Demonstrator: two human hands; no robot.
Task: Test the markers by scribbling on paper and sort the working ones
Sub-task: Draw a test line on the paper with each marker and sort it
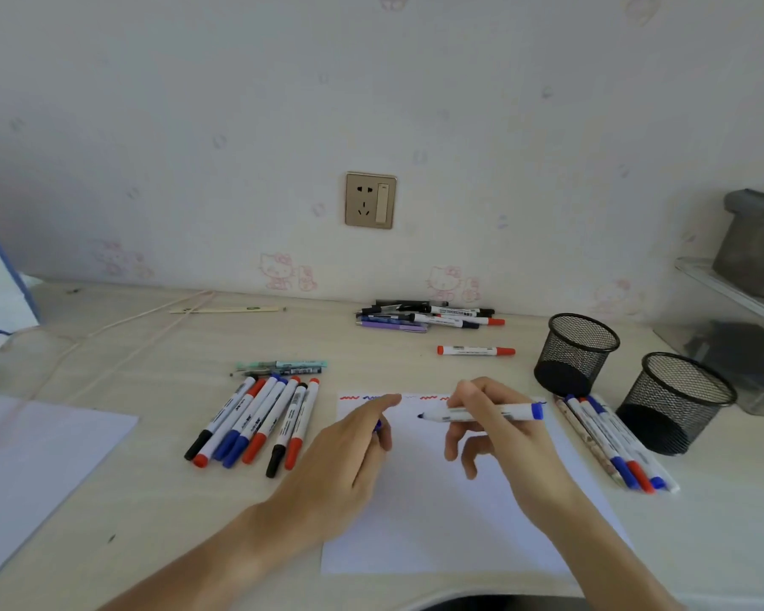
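Head view: the right hand (486,416) pinches an uncapped blue marker (481,412) betw. thumb and fingers, held roughly level just above the paper (437,522), tip pointing left, blue end to the right. The other fingers hang loosely curled under the barrel. The left hand (353,452) rests on the paper's left edge, index finger stretched fwd toward the top of the sheet; a small blue cap (378,425) shows tucked under its curled fingers, so it grips that.

The paper lies flat on the light wood desk (151,544), w/ short red and blue squiggles (349,397) in a row along its top edge.

Left of the paper: a fanned row of capped markers (256,418), black, red and blue caps nearest the person; just behind them a couple of pens (283,368) lying crosswise. Right of the paper: a tight bundle of blue and red markers (614,438) lying side by side, touching the nearer of two black mesh pen cups (675,403); the second cup (576,352) stands just behind it, further back. Both look empty.

Near the wall: a loose pile of mixed pens and markers (424,317), and a single red marker (476,350) lying apart in front of it. Another white sheet (32,456) at far left. Wall socket (370,199) above the desk, centre.
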